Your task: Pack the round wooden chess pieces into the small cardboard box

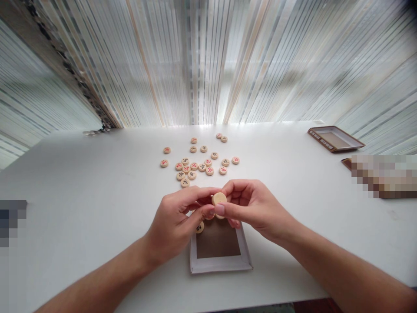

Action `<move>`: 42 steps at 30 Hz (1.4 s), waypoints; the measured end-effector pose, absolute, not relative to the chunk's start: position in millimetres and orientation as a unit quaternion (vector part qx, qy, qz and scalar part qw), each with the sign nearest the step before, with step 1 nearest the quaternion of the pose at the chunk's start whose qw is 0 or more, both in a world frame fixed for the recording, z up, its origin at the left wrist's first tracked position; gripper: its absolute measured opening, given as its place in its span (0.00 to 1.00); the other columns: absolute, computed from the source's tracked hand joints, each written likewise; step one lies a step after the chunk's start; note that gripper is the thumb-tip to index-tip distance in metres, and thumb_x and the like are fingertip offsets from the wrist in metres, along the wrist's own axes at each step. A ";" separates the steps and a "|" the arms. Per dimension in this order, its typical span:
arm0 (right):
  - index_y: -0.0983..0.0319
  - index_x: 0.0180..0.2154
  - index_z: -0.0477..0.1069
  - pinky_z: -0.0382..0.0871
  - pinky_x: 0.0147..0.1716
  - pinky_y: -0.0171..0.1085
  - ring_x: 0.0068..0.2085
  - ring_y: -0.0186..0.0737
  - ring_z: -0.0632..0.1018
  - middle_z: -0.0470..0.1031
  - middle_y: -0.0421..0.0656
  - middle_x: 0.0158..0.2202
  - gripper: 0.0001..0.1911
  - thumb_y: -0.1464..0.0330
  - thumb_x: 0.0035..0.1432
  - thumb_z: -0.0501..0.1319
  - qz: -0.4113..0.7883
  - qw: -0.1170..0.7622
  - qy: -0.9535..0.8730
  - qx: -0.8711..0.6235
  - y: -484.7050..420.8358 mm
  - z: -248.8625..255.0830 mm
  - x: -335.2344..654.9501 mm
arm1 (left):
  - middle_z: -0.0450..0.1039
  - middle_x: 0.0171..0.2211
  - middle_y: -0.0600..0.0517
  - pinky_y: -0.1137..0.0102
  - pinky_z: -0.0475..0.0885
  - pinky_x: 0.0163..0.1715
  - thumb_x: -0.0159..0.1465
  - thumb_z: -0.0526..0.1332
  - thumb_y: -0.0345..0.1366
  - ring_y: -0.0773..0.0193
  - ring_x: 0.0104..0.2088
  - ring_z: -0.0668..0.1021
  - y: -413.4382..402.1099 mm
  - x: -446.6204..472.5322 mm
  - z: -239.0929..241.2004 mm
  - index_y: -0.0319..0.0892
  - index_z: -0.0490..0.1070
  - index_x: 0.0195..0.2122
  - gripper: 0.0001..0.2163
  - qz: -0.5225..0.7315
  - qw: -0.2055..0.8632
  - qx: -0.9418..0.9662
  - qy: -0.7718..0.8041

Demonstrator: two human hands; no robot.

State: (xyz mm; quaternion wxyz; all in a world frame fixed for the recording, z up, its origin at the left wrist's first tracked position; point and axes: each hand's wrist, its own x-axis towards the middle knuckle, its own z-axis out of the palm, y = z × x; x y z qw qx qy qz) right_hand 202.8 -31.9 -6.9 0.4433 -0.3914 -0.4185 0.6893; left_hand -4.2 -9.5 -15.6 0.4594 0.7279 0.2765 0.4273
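A round wooden Chinese chess piece, its blank side showing, is pinched between the fingers of my left hand and my right hand. Both hands are closed on it, just above a shallow box tray with white walls and a brown bottom. Inside the tray's left side lies a chess piece with a black character. More pieces under my fingers are partly hidden. Beyond my hands, several loose chess pieces with red or black characters are scattered on the white table.
At the back right sits another shallow box part with a brown patterned edge. A blurred-out flat object lies in front of it, and a second blurred item is at the left edge. Striped curtains hang behind the table.
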 end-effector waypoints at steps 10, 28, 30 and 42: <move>0.65 0.29 0.79 0.70 0.21 0.26 0.21 0.28 0.75 0.81 0.40 0.25 0.16 0.66 0.50 0.83 0.690 0.457 -0.426 -0.366 -31.6 -5.9 201.9 | 0.86 0.40 0.54 0.72 0.80 0.42 0.72 0.67 0.28 0.65 0.37 0.86 -9.6 -5.6 -18.7 0.52 0.82 0.57 0.15 0.423 0.409 0.768 0.252; 0.64 0.33 0.83 0.74 0.26 0.28 0.22 0.31 0.79 0.81 0.40 0.23 0.11 0.68 0.53 0.82 0.707 0.461 -0.421 -0.332 -31.8 -8.3 205.8 | 0.86 0.39 0.50 0.69 0.84 0.41 0.72 0.68 0.31 0.62 0.37 0.87 -11.0 -4.7 -16.3 0.47 0.83 0.55 0.13 0.425 0.498 0.710 0.260; 0.63 0.33 0.84 0.75 0.26 0.28 0.23 0.31 0.79 0.82 0.40 0.23 0.11 0.69 0.52 0.82 0.702 0.464 -0.424 -0.335 -31.7 -7.2 204.9 | 0.85 0.39 0.50 0.68 0.85 0.41 0.71 0.69 0.31 0.61 0.38 0.88 -11.6 -4.7 -16.3 0.47 0.83 0.55 0.12 0.426 0.513 0.697 0.265; 0.58 0.44 0.88 0.81 0.35 0.31 0.34 0.36 0.84 0.87 0.43 0.34 0.16 0.70 0.51 0.82 0.608 0.491 -0.499 -0.375 -35.3 -4.7 201.7 | 0.87 0.39 0.51 0.74 0.84 0.40 0.63 0.73 0.23 0.65 0.37 0.87 -9.4 -4.3 -17.7 0.43 0.85 0.43 0.10 0.492 0.416 0.697 0.316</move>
